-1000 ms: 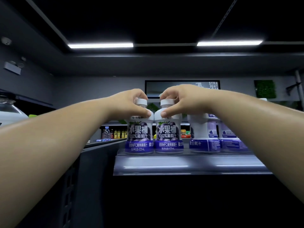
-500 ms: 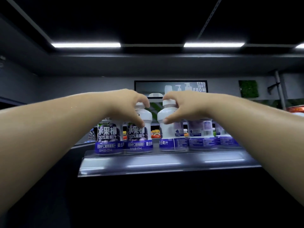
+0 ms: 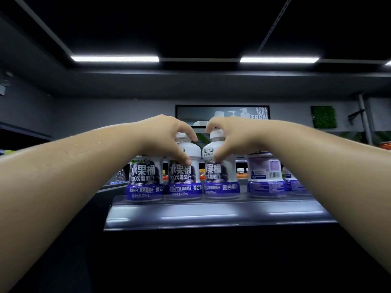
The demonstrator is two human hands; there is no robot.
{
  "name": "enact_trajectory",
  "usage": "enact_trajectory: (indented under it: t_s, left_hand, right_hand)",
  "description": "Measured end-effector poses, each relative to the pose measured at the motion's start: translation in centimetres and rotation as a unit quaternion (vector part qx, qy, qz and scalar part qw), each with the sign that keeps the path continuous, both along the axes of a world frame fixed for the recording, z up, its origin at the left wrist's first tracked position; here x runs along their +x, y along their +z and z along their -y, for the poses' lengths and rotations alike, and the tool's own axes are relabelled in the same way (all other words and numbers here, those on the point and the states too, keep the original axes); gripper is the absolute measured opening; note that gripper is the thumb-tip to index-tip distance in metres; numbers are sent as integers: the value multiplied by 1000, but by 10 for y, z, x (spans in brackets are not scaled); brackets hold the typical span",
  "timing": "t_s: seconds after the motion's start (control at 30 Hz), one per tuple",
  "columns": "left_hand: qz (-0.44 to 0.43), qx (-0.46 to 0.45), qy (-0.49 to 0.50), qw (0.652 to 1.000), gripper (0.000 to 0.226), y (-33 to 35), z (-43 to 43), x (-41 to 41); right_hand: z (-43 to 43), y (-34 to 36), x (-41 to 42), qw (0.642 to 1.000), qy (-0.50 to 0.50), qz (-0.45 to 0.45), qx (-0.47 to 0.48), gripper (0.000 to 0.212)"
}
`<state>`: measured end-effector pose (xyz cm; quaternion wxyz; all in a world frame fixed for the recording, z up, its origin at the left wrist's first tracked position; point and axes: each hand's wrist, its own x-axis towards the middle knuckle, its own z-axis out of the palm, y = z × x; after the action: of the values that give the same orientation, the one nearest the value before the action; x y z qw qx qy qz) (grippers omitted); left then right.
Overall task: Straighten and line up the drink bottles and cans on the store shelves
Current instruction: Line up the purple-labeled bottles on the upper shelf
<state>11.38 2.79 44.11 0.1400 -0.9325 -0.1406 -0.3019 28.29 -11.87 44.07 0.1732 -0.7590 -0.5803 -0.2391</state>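
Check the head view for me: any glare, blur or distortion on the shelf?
Head view: ceiling light strips blow out white in a dim room and streak glare along the shelf rail; wide-angle stretch swells both forearms near the edges; labels on the bottles gripped by the left hand and right hand are legible, the rightmost bottle blurs.

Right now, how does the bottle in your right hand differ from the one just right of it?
The held bottle shows its grape front label, turned slightly; the neighbour bottle shows its back, barcode forward. The right hand grips the held bottle at cap and shoulder; no hand holds the neighbour bottle. Both are upright, white with purple bands, on the shelf.
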Motion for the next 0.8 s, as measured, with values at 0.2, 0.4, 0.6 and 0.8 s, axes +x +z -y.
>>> enact_trajectory:
  t_s: [0.2,0.4,0.6,0.8]
  left_hand:
    - [7,5,-10,1000,62,-2,0,0]
    - [9,11,-13,1000,63,-1,-1,-1]
    - [6,20,-2,1000,60,1,-2,2]
    - [-9,45,17,999,61,0,5,0]
  right_hand:
    - [1,2,-3,1000,5,4,-23,66]
    - [7,2,3,999,37,-23,-1,54]
    - [10,1,3,996,63,-59,-18,61]
    - [13,-2,-2,997,67,-27,-20,69]
